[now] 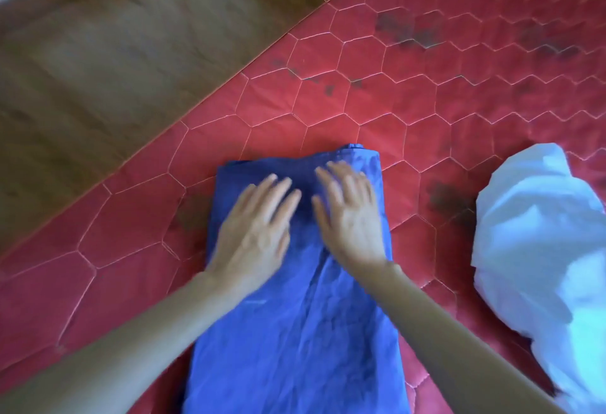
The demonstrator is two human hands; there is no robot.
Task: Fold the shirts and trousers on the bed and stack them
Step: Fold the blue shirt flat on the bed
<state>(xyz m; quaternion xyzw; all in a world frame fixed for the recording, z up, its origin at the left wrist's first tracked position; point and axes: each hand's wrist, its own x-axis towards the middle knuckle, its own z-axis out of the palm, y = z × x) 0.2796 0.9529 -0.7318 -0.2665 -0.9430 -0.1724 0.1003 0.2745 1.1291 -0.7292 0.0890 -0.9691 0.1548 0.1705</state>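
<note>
Both hands, left hand (255, 233) and right hand (352, 220), press flat with straight fingers on the blue garment (295, 331); a white garment (541, 249) lies apart rightward on the red quilt (426, 102).

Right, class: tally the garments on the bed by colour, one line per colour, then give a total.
Blue: 1, the blue garment, both hands flat on it
White: 1, the white garment, crumpled at the right
Total: 2
</note>
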